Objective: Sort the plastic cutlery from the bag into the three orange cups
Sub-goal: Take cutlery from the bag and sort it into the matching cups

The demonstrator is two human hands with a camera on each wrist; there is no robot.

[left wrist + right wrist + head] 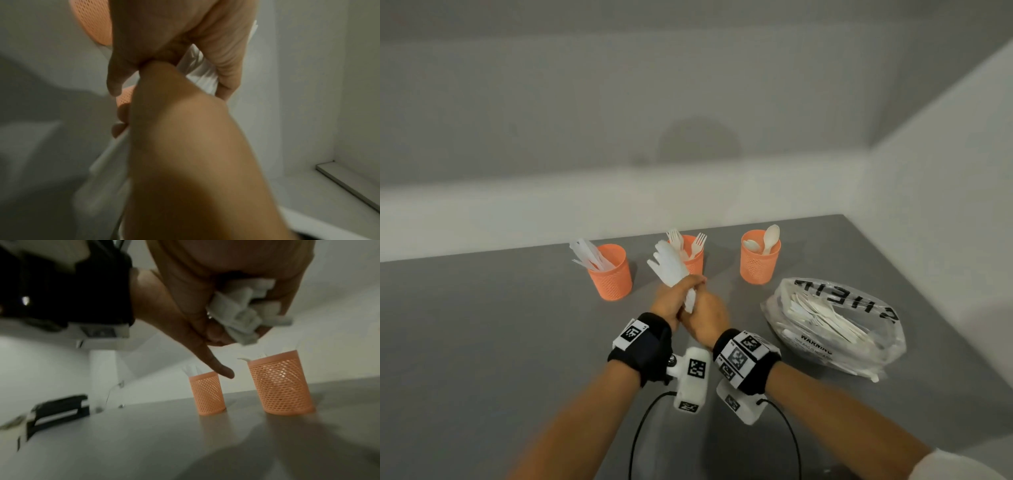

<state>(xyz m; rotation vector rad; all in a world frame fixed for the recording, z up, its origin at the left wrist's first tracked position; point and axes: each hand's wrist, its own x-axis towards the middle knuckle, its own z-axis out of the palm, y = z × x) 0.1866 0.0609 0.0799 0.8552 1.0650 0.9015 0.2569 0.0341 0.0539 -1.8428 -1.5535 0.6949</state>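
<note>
Three orange mesh cups stand in a row on the grey table: the left cup [610, 274] holds knives, the middle cup [692, 257] forks, the right cup [759, 262] spoons. In front of the middle cup, both hands clasp one bundle of white cutlery [671, 265] with serrated, knife-like tips pointing up and left. My left hand [669, 301] wraps the bundle's middle. My right hand [707, 317] grips the handle ends [240, 313]. The clear plastic bag [832, 325] with several more white pieces lies at the right.
The table [482, 325] meets white walls at the back and right. A black cable [635, 442] loops near the front edge between my forearms. The right wrist view shows a dark object [57, 412] at the table's far left.
</note>
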